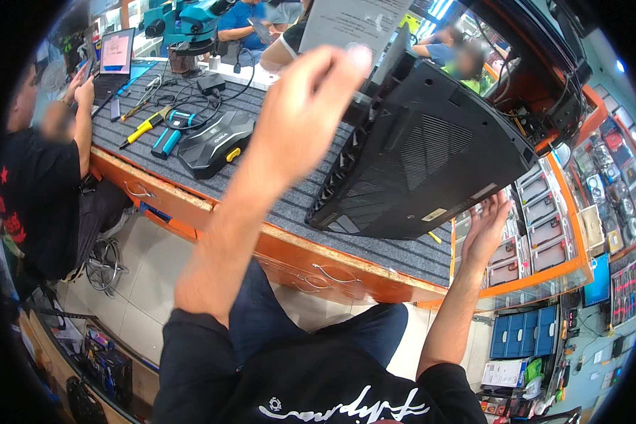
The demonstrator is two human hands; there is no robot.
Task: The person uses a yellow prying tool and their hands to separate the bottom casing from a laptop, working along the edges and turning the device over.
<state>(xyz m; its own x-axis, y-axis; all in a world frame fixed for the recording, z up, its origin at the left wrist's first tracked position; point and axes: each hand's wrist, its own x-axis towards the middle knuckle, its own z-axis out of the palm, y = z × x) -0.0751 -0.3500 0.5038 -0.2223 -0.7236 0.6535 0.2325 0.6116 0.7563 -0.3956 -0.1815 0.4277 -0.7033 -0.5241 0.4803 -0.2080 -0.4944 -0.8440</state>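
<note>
A black laptop point(438, 152) stands tilted up on the bench, its vented underside facing me. My right hand point(486, 230) is at its lower right edge, fingers against the laptop and partly hidden behind it. My left hand point(307, 106) is raised above the bench, left of the laptop's upper edge and somewhat blurred. Its thumb and index finger come together in a pinch; whatever may be between them is too small to make out. Below and left of that hand lies a black and grey case point(215, 143) with a yellow latch.
A ribbed grey mat point(275, 194) covers the wooden bench. Yellow-handled tool point(145, 128), blue tool point(166, 141) and tangled cables point(191, 95) lie left, below a teal microscope point(191, 25). Another person point(49, 162) sits at left near an open laptop point(116, 53). Right stands a display case point(540, 233).
</note>
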